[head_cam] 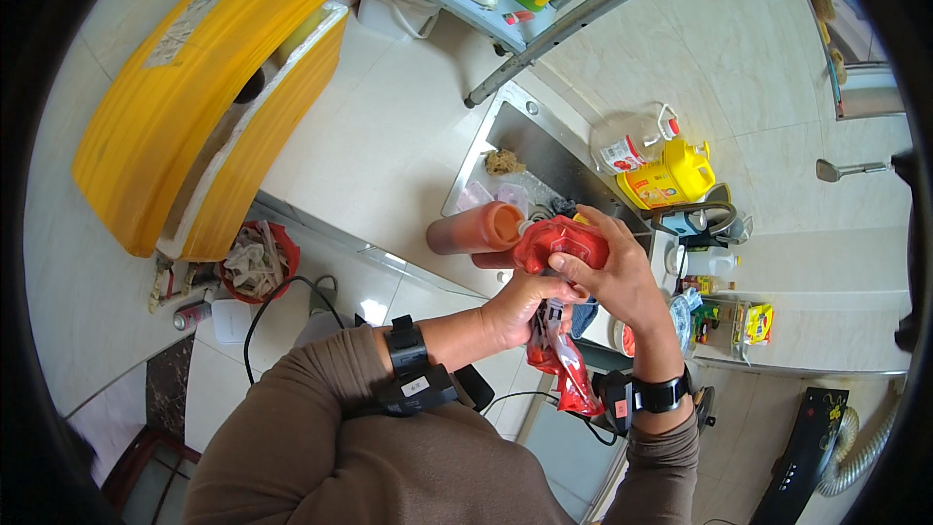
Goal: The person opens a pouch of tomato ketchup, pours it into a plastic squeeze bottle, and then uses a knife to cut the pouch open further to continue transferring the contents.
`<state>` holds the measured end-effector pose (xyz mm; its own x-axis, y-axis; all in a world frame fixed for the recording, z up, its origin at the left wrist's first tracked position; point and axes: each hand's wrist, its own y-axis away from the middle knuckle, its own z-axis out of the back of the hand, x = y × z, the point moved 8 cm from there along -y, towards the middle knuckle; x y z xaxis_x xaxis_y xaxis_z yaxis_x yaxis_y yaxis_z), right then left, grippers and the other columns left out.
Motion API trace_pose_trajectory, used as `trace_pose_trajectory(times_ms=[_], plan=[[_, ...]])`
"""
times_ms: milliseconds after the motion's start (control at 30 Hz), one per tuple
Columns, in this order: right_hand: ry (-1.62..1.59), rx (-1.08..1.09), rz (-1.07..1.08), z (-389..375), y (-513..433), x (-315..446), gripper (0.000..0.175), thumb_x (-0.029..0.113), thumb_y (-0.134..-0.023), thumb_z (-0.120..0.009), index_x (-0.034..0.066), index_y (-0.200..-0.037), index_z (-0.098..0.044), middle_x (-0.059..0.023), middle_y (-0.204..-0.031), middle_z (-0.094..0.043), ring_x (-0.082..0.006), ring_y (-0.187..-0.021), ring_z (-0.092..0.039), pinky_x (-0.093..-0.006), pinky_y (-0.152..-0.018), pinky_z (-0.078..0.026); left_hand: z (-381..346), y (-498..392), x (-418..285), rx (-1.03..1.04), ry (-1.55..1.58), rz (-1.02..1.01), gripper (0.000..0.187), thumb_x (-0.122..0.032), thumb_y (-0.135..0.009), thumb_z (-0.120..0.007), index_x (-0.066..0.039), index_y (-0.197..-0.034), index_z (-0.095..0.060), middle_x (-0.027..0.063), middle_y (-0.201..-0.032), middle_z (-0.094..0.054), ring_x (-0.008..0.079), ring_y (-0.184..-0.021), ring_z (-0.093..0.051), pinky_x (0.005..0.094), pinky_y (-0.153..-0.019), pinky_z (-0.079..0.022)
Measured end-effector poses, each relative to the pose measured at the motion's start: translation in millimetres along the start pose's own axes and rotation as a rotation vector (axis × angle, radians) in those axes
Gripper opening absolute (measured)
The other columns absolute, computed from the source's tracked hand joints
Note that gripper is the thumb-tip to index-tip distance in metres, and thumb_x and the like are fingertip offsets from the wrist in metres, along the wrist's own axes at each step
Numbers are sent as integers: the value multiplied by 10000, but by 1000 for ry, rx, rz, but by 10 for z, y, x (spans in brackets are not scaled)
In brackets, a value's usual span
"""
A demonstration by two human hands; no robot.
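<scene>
A soft red spouted pouch (565,240) bulges between my two hands over the counter edge. Its pale spout points left, at the rim of an open, translucent orange-red bottle (466,228); whether the two touch I cannot tell. My left hand (521,306) grips the pouch's narrowed middle, and the flattened end hangs below. Along the upper right side, my right hand (623,273) presses the full part with thumb and fingers. A second red item (492,260), partly hidden by the pouch, lies beside the bottle.
Behind the bottle is a steel sink (550,133) holding a brown scrubber (503,162). A yellow jug (670,176) and clear plastic bottle (630,142) stand beyond it. A metal shelf leg (568,36) rises nearby. Left are a yellow foam-lined box (219,102) and red bin (294,251).
</scene>
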<state>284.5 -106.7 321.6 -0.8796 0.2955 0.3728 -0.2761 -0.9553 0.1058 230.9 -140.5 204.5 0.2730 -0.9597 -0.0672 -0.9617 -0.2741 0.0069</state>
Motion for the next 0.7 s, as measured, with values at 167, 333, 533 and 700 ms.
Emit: trace_pose_trajectory(times_ms=[167,333,533,700], plan=[[-43,-27,-11,-122,-107,-6,650,416,-705,-794,-46,-1127,-618,-207,-906,-640,-291,-797,-647,-346,-737,-519,55,24,-8,-31,24,51,199,-112,-740,-627,-59,-918,-554,49,-732,-577,113,-495,-500,262,-483,-421],[-81,1,-81,-166,-139,-64,552,354,-741,-780,-18,-1124,-641,-175,-836,-674,-228,-727,-659,-314,-696,-526,53,11,-28,-17,-24,84,182,-118,-752,-628,-53,-902,-549,44,-702,-559,110,-470,-484,257,-466,-403],[-294,-39,-153,-286,-158,-184,442,273,-794,-747,-10,-1118,-645,-136,-840,-685,-145,-732,-642,-270,-688,-523,60,-23,-25,-34,-28,97,131,-130,-765,-614,-39,-843,-561,33,-589,-517,113,-451,-480,261,-452,-400],[-306,-44,-146,-342,-175,-241,379,243,-811,-731,-1,-1089,-650,-138,-842,-682,-147,-725,-637,-276,-689,-523,77,-31,-50,-83,-62,76,115,-127,-766,-586,-32,-830,-570,33,-553,-496,119,-431,-473,262,-437,-399]])
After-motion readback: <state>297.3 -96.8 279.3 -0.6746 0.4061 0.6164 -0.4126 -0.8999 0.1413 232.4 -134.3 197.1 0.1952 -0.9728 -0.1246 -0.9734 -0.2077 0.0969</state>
